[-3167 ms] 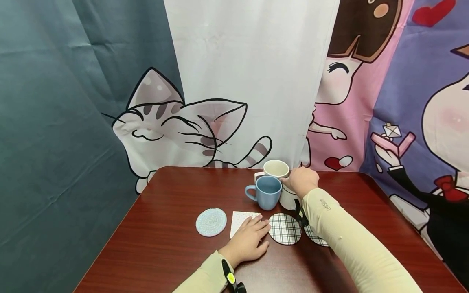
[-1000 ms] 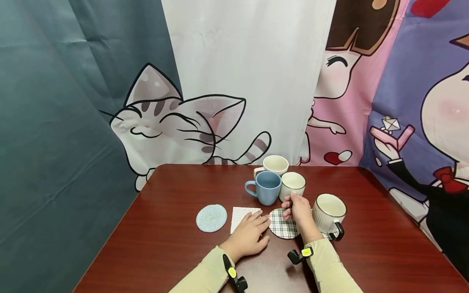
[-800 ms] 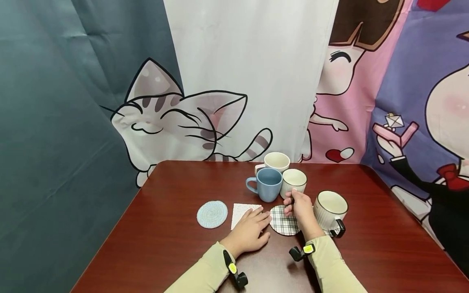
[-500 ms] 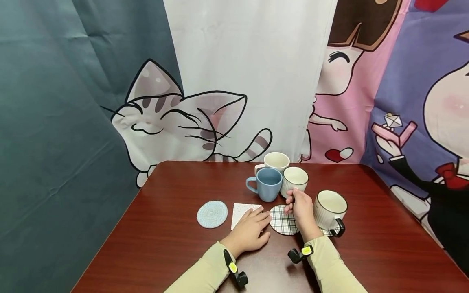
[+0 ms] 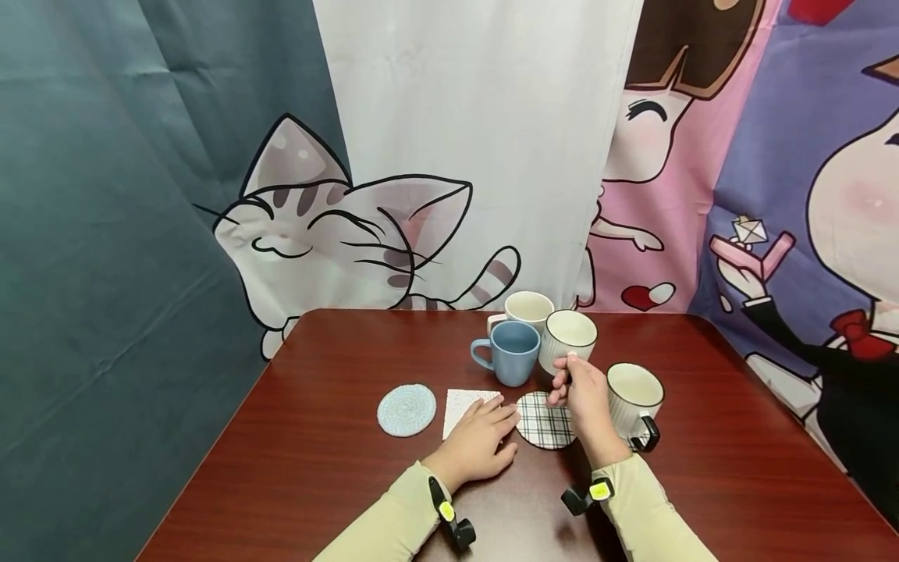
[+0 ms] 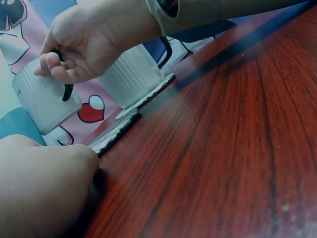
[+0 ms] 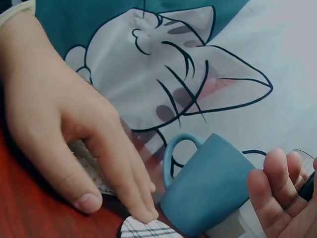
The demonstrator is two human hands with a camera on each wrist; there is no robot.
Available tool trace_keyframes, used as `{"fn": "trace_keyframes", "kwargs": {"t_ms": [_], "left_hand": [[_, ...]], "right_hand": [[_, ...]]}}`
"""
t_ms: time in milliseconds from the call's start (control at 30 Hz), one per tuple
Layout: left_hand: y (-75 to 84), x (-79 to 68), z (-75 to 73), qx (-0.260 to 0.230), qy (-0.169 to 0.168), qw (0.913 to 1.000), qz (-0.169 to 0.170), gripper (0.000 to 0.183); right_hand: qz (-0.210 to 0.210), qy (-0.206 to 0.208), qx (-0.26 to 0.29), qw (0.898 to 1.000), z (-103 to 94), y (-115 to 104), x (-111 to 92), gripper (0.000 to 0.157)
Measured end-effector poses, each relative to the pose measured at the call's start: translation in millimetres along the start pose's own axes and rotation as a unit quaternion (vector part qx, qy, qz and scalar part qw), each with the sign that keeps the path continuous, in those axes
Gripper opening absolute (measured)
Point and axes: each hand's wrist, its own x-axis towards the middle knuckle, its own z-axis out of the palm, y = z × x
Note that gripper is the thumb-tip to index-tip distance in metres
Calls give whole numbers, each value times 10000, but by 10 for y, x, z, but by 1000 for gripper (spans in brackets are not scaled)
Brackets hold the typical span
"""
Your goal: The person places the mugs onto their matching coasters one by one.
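Note:
My right hand (image 5: 586, 398) pinches the black handle of a ribbed white mug (image 5: 558, 355) with a dark rim. In the left wrist view that mug (image 6: 42, 99) hangs tilted, its base seemingly off the table. My left hand (image 5: 477, 441) rests with extended fingers over a white square coaster (image 5: 462, 403). Its fingertips reach the edge of a round plaid coaster (image 5: 541, 421). A second ribbed mug (image 5: 625, 410) with a black handle stands on another plaid coaster, mostly hidden, right of my right hand. Close left of the held mug is a blue mug (image 5: 514, 355).
A cream mug (image 5: 528, 304) stands behind the blue one. A round pale-blue woven coaster (image 5: 406, 410) lies left of the square coaster on the red-brown table (image 5: 330, 468). A cartoon-printed curtain (image 5: 477, 101) hangs behind the table's far edge.
My right hand first set the second ribbed mug on the right plaid coaster, then reached the other ribbed mug's handle. That mug has since risen slightly to the right. My left hand stays put.

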Motion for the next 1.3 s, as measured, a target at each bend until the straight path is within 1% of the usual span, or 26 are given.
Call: {"fn": "trace_keyframes", "kwargs": {"t_ms": [167,367,633,767,900,1033,1300], "left_hand": [[-4,4,1,37,56,10000,20,50],[-2,6,-11,-22,88,10000,30,50],[4,13,-9,77,153,9998,40,50],[15,9,3,134,98,9999,-25,50],[17,4,7,80,49,9999,-102,51],[21,2,1,32,-1,9999,-126,52],[30,-2,-8,235,-109,9996,-81,52]], "right_hand": [[-58,-81,37,9999,-33,10,-82,39],[-31,-180,148,9997,-54,39,-247,35],[37,-215,168,9996,-54,40,-445,38],[103,-337,162,9992,-60,57,-539,37],[142,-427,140,9989,-59,81,-634,37],[114,-449,115,9989,-62,110,-701,40],[224,-388,164,9989,-83,162,-767,41]]}}
